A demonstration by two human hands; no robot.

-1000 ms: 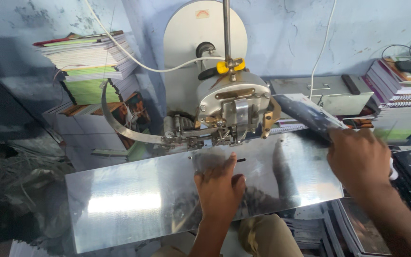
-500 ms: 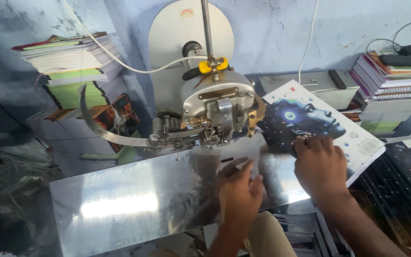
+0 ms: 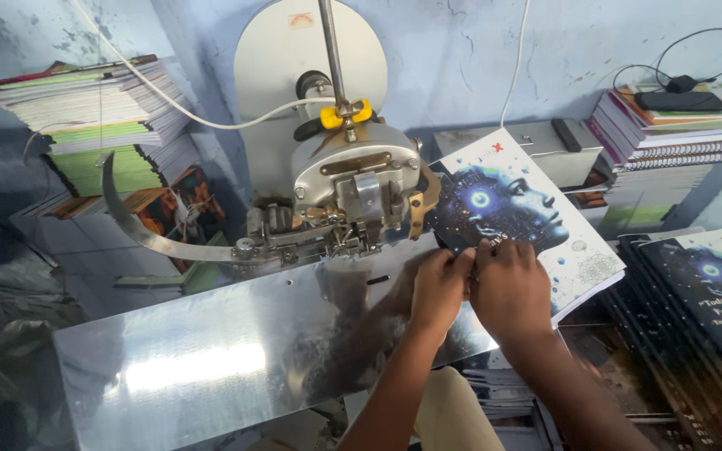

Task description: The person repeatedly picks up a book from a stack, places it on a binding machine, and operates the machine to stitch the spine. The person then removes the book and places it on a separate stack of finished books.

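While both of your hands meet at the near edge of the notebook (image 3: 516,209), your left hand (image 3: 439,286) pinches that edge with its fingers curled, and your right hand (image 3: 507,288) lies just beside it, touching it, fingers folded down onto the same edge. Neither hand is spread; both are closed on the cover's lower margin, though the exact fingertip grip is hidden behind the knuckles.

From your hands the notebook runs toward one o'clock, its long axis slanting from about seven o'clock up to about one o'clock. Its dark blue cover faces up, and the left corner sits against the stitching machine head (image 3: 353,196), which stands at eleven o'clock from your left hand. Your left hand is the nearer one to the machine.

Under your wrists lies the shiny metal work plate (image 3: 194,367), stretching off toward eight o'clock. Further out, stacks of notebooks (image 3: 94,108) rise at ten o'clock, spiral-bound books (image 3: 678,134) pile at two o'clock, and matching dark-covered notebooks (image 3: 704,309) lie at three o'clock.
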